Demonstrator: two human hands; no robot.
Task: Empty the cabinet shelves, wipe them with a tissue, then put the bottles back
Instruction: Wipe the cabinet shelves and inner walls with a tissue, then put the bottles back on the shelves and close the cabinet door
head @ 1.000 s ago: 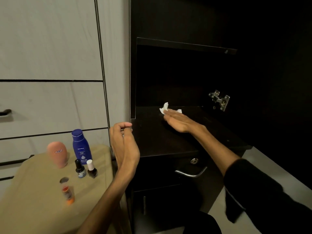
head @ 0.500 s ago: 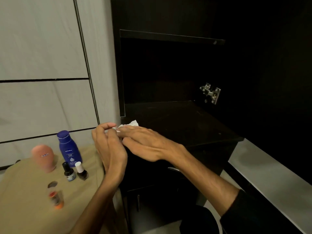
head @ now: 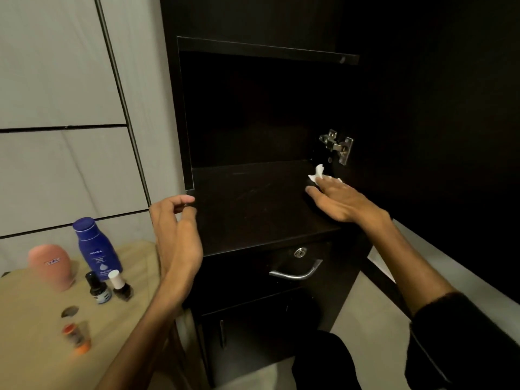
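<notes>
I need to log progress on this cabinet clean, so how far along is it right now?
Emptying looks done: the lower shelf is bare, and the blue lotion bottle, pink bottle and two small bottles stand on the side table. Wiping is in hand: the right hand presses the tissue flat at the shelf's right rear; the left hand hovers empty. Left: returning the bottles.

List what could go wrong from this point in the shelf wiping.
1. The right hand presses the tissue flat at the shelf's far right, close to the metal hinge; the tissue could snag or tear on it.
2. The bottles stand crowded on the side table; the left hand hovers near them, so a careless reach might topple the small dark bottle or the white-capped one.
</notes>
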